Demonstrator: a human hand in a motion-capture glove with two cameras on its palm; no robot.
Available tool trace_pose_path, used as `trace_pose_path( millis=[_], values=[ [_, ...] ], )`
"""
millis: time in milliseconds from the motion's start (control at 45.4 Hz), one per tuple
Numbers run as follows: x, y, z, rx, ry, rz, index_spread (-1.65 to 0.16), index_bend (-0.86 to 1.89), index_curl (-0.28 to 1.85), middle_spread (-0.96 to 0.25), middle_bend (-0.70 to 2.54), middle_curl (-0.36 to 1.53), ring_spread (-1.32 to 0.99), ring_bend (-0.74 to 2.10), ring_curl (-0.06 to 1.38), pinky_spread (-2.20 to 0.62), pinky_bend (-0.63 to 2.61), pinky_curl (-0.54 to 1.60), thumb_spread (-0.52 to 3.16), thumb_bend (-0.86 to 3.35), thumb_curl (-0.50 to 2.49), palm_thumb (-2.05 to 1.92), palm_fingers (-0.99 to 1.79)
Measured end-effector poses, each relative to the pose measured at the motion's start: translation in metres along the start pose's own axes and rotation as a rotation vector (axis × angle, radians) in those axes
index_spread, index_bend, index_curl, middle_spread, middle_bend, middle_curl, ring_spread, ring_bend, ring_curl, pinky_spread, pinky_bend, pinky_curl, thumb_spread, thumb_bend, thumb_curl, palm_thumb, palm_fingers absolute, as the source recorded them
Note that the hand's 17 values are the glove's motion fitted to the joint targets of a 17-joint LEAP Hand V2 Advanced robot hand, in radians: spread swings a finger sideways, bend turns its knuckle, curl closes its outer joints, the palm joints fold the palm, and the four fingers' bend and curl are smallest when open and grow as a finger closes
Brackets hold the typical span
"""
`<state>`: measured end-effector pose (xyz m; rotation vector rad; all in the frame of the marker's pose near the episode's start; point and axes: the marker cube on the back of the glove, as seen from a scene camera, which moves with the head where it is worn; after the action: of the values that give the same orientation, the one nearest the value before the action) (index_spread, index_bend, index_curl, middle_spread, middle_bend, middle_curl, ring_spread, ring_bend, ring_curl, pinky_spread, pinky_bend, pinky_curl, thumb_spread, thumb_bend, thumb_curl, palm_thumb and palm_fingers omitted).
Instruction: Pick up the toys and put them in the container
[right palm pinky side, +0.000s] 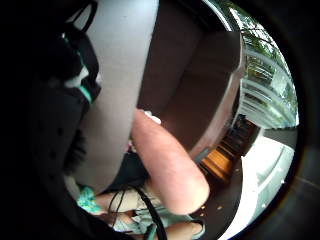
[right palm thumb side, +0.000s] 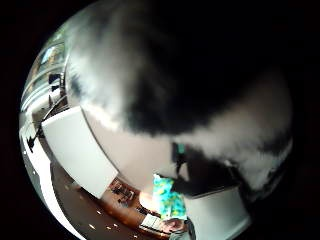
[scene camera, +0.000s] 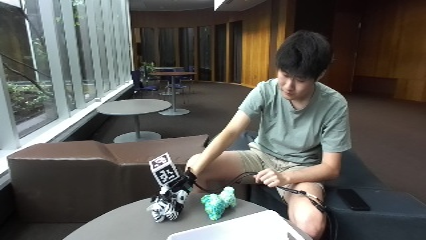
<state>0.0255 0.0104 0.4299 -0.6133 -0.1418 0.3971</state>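
- The gloved right hand (scene camera: 178, 186) reaches down to the round grey worktop (scene camera: 126, 222) and closes its fingers round the top of a black-and-white striped plush toy (scene camera: 166, 206), a zebra-like soft animal. I judge this to be the moment of taking hold before a lift.
- The striped toy sits on the worktop under the hand, upright or slightly tilted; whether it has left the surface I cannot tell.
- In the thumb-side palm view, fuzzy black and white fur (right palm thumb side: 200, 90) fills most of the frame, so the plush lies right against the palm. The pile looks soft and deep, likely to give under the fingers.
- Just beside it on the worktop lies a teal-green plush toy (scene camera: 218, 202) with a lumpy, knobbly surface and a paler patch on top. It is untouched and apart from the hand, so it looks to be the one left for afterwards.
- The white container (scene camera: 233, 230) stands at the near edge of the worktop, close to both toys; only its smooth rigid rim shows. Nothing of its inside is visible.
- The person's bare left hand (scene camera: 269, 177) rests idle on the lap, away from the toys.
- The grip from above suits a soft body: the plush can be gathered at its top and carried the short way across to the container.
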Motion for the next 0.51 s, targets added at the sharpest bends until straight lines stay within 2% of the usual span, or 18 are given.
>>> trace_pose_path(
  millis=[198,308,507],
  values=[
    [-0.003,-0.008,-0.001,0.027,0.015,-0.008,-0.06,0.2,0.13,-0.03,0.66,0.58,-0.21,1.19,0.43,-0.27,1.22,0.33,1.38,0.11,0.38,0.23,0.67],
    [-0.009,-0.012,-0.006,0.083,0.039,-0.032,-0.1,0.25,0.16,-0.09,0.71,0.62,-0.26,1.21,0.44,-0.31,1.2,0.34,1.26,0.19,0.48,0.44,0.83],
    [-0.018,-0.008,-0.069,0.114,0.11,-0.184,-0.18,0.58,0.27,-0.16,0.85,0.72,-0.32,1.17,0.46,-0.3,1.05,0.33,1.06,0.2,0.6,0.56,1.02]
  ],
)
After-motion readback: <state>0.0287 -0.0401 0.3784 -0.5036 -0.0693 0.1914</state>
